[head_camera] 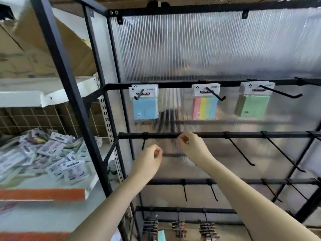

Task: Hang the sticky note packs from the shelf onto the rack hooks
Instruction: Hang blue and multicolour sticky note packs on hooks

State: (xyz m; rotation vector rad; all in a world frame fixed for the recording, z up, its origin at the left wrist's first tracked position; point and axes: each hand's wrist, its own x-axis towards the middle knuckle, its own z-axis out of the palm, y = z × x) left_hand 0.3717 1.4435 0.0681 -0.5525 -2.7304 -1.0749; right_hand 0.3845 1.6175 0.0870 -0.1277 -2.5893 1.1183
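Observation:
Three sticky note packs hang on the rack's top row of hooks: a blue pack (145,108), a striped multicolour pack (205,108) and a green pack (251,106). A loose pile of packs (43,157) lies on the white shelf (52,183) to the left. My left hand (151,159) is raised in front of the second bar's leftmost hook (143,144), fingers curled, with nothing visible in them. Higher up, my right hand (191,146) has its curled fingertips at the second bar (243,135). It also appears to hold nothing.
Bare black hooks (241,152) stick out along the second bar to the right, with more on the third bar (260,181). Dark bundled items (151,226) hang on the bottom row. The rack's black frame post (69,84) stands between shelf and rack. Cardboard boxes (34,49) fill the upper left.

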